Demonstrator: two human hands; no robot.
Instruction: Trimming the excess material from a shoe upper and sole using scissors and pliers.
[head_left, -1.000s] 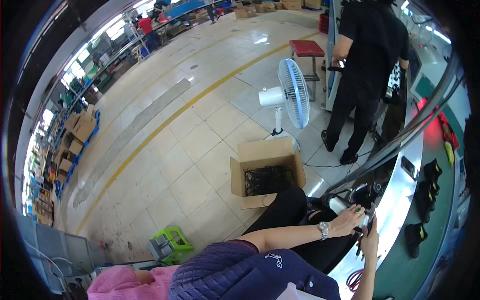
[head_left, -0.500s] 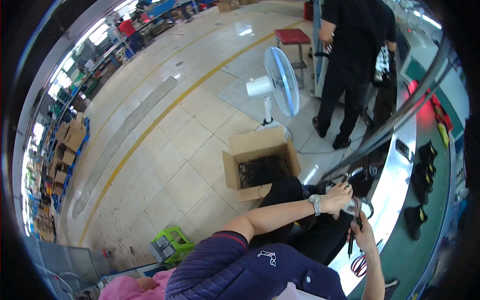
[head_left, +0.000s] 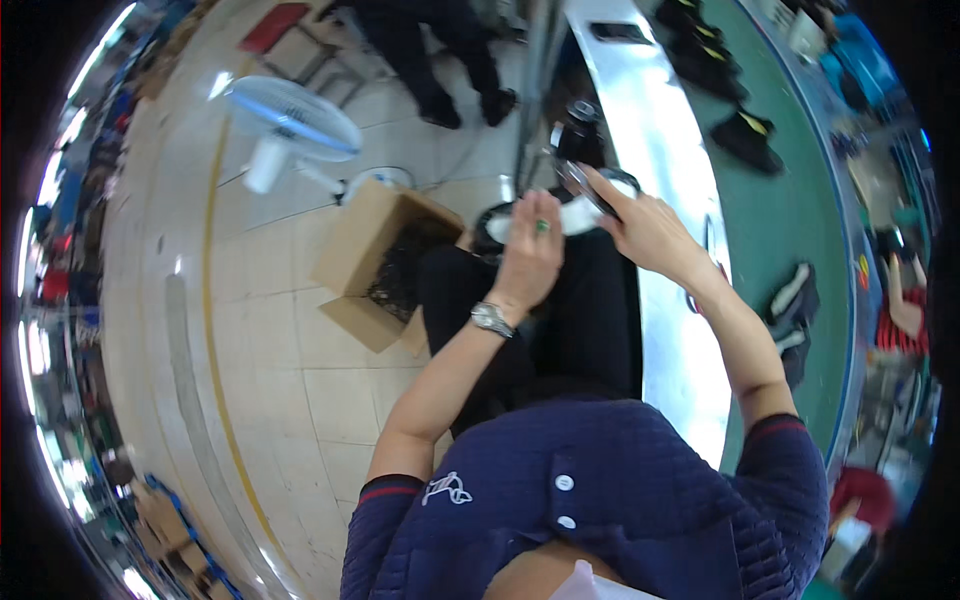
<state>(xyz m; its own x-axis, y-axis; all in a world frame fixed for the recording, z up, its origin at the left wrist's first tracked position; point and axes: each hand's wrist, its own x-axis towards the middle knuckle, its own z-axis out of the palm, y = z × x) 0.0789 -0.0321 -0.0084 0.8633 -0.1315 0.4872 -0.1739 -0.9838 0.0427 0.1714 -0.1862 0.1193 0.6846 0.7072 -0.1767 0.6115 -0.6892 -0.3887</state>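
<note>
Black-and-white workpiece [head_left: 581, 215], partly covered and indistinct, at the lap [head_left: 590, 320]. Left hand [head_left: 531, 255]: fingers side by side across it, grip undeterminable. Right hand [head_left: 647, 228]: fingers clamped on a dark tool [head_left: 592, 190], contact unclear. To the right: silver tabletop [head_left: 685, 380], then green surface [head_left: 790, 220] bearing black shoes [head_left: 748, 140].

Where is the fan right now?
In the head view, the fan stands on the tiled floor at upper left, between the red-topped stool above it and the open cardboard box below.
</note>
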